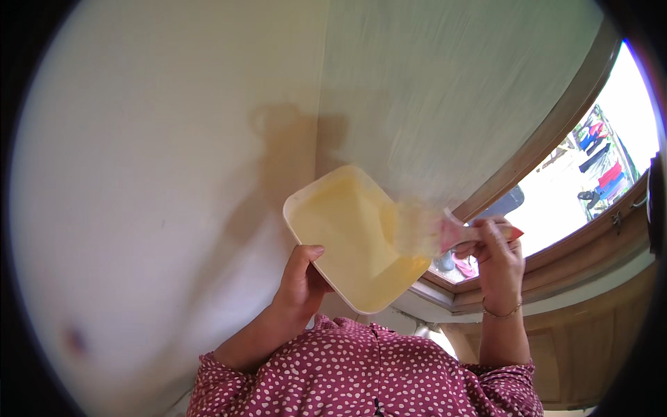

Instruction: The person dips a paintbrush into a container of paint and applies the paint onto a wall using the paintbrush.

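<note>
My left hand (pixel 300 276) grips the near left rim of a pale yellow, square plastic tub (pixel 332 233), thumb over the edge. The tub is tilted so that its inside faces me, and deeper yellow patches show along its inner sides. In my right hand (pixel 497 254) is a wide paintbrush (pixel 455 233) with a red-tipped handle, fingers closed round it. Its bristles are smeared by motion and lie across the tub's right side. Whether they touch the tub, I cannot tell.
A plain pale wall (pixel 139 174) meets a greenish, streaked wall (pixel 451 90) in a corner ahead. On the right is a wooden frame (pixel 538 146) round a bright opening, with hanging clothes (pixel 608 177) outside. Brown wooden panelling (pixel 563 354) stands at lower right.
</note>
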`<state>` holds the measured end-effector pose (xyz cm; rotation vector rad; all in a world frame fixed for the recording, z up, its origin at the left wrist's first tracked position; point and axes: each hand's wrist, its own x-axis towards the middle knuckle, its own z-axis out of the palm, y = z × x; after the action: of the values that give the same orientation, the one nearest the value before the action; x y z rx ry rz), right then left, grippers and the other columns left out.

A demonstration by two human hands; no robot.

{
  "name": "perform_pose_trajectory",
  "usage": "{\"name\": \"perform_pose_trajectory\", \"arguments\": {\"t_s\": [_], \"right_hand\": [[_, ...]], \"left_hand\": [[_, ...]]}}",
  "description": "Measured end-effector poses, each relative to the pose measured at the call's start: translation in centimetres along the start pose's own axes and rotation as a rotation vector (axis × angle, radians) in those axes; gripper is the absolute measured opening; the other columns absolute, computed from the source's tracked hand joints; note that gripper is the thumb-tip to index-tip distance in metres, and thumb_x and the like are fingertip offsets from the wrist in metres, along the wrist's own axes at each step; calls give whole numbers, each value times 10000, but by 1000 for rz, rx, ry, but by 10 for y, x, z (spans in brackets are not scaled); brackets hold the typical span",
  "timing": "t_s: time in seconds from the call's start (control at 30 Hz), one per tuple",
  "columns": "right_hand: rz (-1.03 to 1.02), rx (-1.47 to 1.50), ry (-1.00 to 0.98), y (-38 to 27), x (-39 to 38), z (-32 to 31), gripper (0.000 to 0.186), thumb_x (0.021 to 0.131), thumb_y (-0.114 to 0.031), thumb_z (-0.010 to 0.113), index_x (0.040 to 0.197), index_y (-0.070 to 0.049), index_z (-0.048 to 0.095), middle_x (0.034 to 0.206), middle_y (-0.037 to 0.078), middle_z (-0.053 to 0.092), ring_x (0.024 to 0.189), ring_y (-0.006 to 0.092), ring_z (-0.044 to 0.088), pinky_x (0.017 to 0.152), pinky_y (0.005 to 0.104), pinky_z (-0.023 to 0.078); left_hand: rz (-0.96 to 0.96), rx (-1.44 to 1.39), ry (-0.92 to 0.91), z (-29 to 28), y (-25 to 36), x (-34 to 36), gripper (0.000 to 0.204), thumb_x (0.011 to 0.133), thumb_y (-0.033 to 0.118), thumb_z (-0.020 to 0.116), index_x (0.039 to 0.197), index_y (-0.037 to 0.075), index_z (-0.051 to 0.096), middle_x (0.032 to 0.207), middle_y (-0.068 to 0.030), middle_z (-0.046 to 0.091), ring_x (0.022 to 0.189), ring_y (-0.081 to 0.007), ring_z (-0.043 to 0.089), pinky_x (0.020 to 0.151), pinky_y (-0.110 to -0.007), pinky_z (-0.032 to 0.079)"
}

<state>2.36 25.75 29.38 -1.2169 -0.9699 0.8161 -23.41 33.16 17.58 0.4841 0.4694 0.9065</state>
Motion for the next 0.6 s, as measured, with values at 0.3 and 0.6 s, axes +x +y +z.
{"name": "perform_pose_trajectory", "arguments": {"t_s": [0.3, 0.6], "right_hand": [[159, 213, -2, 24, 4, -4, 172, 994, -118, 546, 1035, 45, 585, 898, 203, 688, 711, 271, 711, 644, 355, 614], [368, 612, 1, 48, 8, -11, 238, 1012, -185, 530, 1058, 42, 583, 889, 206, 695, 776, 320, 705, 692, 393, 599]], "left_hand": [[49, 19, 36, -10, -3, -1, 606, 863, 367, 535, 1367, 43, 443, 1229, -132, 601, 1085, -270, 631, 848, -472, 561], [70, -26, 37, -20, -7, -3, 579, 849, 359, 553, 1325, 36, 482, 1156, -116, 630, 1024, -241, 646, 805, -439, 563]]}}
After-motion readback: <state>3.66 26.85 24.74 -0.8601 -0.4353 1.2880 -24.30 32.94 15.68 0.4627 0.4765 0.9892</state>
